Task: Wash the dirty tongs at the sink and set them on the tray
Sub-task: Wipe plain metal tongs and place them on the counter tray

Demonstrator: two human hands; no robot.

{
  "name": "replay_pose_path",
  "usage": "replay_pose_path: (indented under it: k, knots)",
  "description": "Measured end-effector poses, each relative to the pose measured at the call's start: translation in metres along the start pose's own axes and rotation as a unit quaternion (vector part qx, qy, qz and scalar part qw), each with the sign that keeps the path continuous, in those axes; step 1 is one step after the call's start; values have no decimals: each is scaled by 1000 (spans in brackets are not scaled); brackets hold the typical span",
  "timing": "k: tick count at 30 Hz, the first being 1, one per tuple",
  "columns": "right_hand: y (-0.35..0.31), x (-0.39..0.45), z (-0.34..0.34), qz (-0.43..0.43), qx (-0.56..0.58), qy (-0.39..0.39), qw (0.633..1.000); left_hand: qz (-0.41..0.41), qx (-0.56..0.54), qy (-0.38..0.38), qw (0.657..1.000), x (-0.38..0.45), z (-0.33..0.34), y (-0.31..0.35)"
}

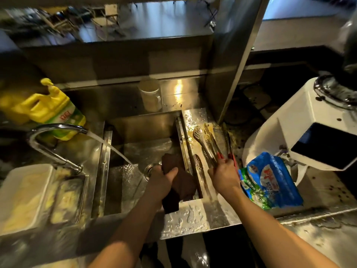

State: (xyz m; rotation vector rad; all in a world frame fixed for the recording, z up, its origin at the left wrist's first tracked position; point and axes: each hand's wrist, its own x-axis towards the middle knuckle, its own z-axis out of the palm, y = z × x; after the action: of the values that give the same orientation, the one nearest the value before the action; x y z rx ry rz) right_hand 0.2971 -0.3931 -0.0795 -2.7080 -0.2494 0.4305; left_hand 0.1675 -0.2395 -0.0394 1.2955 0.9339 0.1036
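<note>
A: While water runs from the faucet into the sink, what are the two hands doing?

B: The left hand is over the basin, fingers and thumb curled round a dark brown cloth that hangs down past the front rim. The right hand is on the wet steel ledge just right of the basin, gripping the red-handled end of a pair of tongs.

A: Where do the tongs lie?

B: Their metal heads point away from the person, resting on the tray, the shallow steel surface beside the sink, which is wet and stained brown. Several tongs are bunched there; how many the hand actually holds I cannot tell, as the handles overlap.

A: And around them?

B: A yellow detergent bottle stands behind the faucet at the left. A clear jar sits on the back ledge. A blue and green packet lies just right of the right hand, touching a white machine.
</note>
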Motion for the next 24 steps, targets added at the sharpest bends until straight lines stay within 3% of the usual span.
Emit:
replay_pose_path:
  k: [5, 12, 16, 20, 24]
  knots:
    - [-32, -15, -2, -51, 99, 4, 994, 10, -78, 38, 996, 11, -41, 5]
    - [-103, -45, 21, -36, 317, -171, 932, 31, -105, 88, 990, 42, -120, 4]
    - [-142, -59, 41, -38, 361, -232, 903, -16, -195, 75, 978, 56, -155, 9]
    - [-171, -69, 54, -44, 329, -227, 916, -73, -347, 9, 935, 71, -175, 25]
    - [-189, -77, 61, -63, 318, -284, 902, -75, -345, -39, 935, 83, -193, 31]
